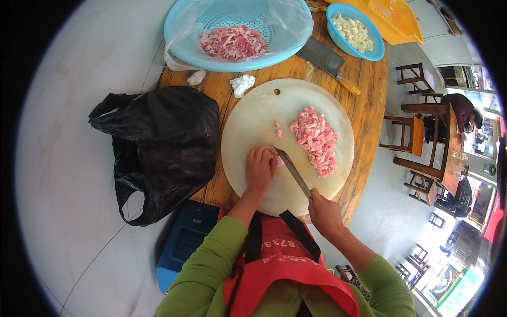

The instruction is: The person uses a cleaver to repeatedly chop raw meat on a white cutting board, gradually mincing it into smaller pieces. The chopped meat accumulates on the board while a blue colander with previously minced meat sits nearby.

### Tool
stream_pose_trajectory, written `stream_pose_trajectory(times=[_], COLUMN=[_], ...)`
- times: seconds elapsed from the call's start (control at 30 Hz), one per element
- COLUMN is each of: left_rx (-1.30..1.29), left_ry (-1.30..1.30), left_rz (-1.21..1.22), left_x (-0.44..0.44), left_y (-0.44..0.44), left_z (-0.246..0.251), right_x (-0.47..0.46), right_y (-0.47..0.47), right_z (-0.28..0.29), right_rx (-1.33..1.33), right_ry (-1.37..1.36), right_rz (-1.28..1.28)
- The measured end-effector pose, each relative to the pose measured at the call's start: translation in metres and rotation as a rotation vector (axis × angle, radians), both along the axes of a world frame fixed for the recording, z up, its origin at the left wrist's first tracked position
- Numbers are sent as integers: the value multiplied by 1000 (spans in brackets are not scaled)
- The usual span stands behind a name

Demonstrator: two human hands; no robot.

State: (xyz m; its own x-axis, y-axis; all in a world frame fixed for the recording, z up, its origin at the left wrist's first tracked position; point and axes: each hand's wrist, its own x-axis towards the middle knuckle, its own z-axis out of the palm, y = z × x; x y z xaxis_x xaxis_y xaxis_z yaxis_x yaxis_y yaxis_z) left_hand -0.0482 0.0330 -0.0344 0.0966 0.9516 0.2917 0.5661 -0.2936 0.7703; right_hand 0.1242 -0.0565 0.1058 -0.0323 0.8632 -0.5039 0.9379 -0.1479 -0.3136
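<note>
On a round white chopping board point(253, 119), my left hand point(260, 166) presses down a piece of raw meat point(280, 161) with curled fingers. My right hand point(325, 212) grips the handle of a knife point(294, 171), whose blade meets the meat beside the left fingertips. The handle is mostly hidden in the fist. To the right on the board lies a pile of cut raw meat point(317, 140). A few small meat pieces point(278, 129) lie above my left hand, apart from the pile.
Left of the board lies a black plastic bag point(170, 138). Beyond it stands a blue colander point(237, 68) lined with clear plastic, holding sliced meat. A cleaver point(323, 57) rests near a blue bowl point(379, 53) of pale pieces. Crumpled white tissue point(241, 84) lies nearby. A person point(459, 107) sits far right.
</note>
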Motion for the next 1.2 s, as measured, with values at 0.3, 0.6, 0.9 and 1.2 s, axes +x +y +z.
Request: stream_pose_trajectory(times=[0.3,0.6,0.9,1.2], left_rx=[-1,-12,15,-15], left_ry=[100,-41,11,-60], left_rz=[-5,13,-10,26], left_x=[5,0,2,-1], left_y=[4,-1,0,-2], left_z=[-8,-5,-11,0], right_x=[-48,1,-41,10], right_y=[121,22,125,18], right_z=[-63,5,-64,-16], right_rx=[304,-63,326,-17], right_ry=[32,-2,87,-72], right_rz=[155,41,104,118])
